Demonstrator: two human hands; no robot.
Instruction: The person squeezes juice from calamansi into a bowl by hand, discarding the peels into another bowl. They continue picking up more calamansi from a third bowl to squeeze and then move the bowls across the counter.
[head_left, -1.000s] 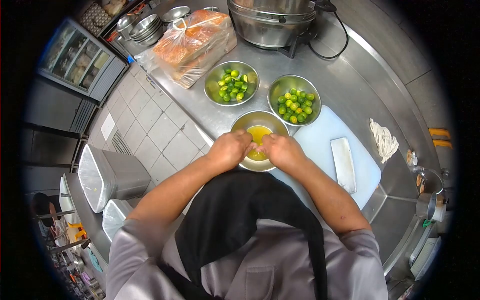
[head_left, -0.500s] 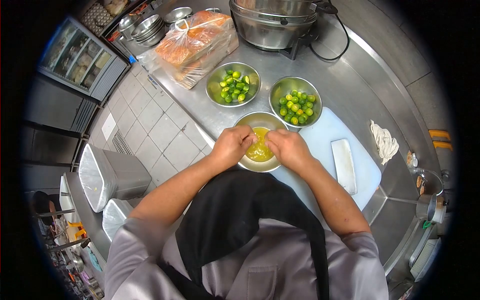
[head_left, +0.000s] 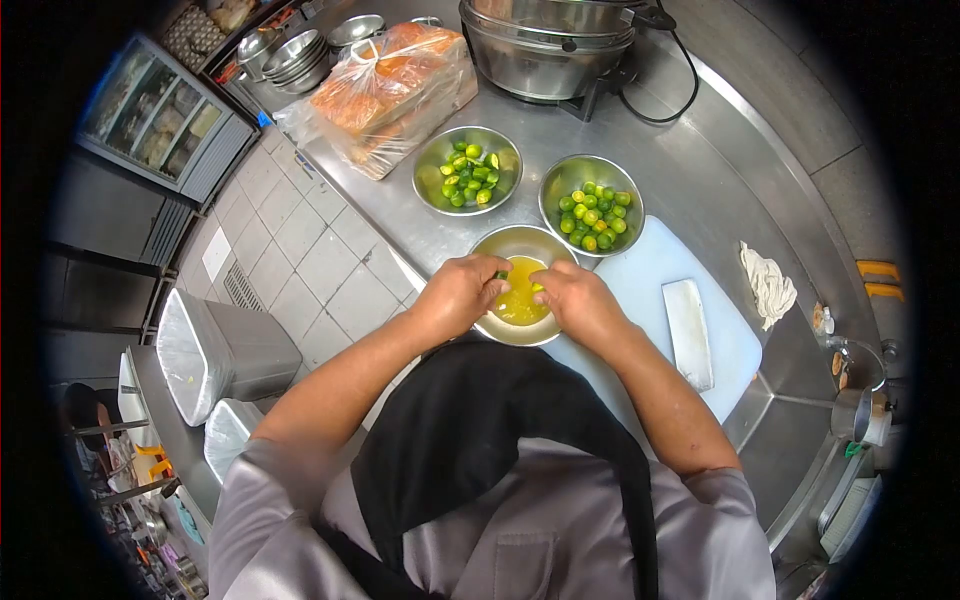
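Observation:
Both hands are over a steel bowl (head_left: 520, 238) with yellow juice (head_left: 520, 300) in it. My left hand (head_left: 460, 295) pinches a small green lime piece (head_left: 502, 275) above the bowl's left side. Opposite it, my right hand (head_left: 582, 297) grips a yellow-green lime piece (head_left: 537, 286) between thumb and fingers. Two more steel bowls stand just beyond: the left bowl (head_left: 425, 195) holds several cut lime pieces (head_left: 468, 175), and the right bowl (head_left: 553, 172) holds several small limes (head_left: 595, 215), some showing cut yellow faces.
A cleaver (head_left: 688, 335) lies on a pale blue cutting board (head_left: 735, 350) to the right. Farther right is a crumpled white cloth (head_left: 768, 285). A bagged loaf of bread (head_left: 390, 95) and a large steel pot (head_left: 550, 60) stand at the back. Lined bins (head_left: 235, 345) are at left.
My hands have moved slightly apart over the juice bowl, and a lime piece now shows in each. The other bowls, cleaver and board stay in place.

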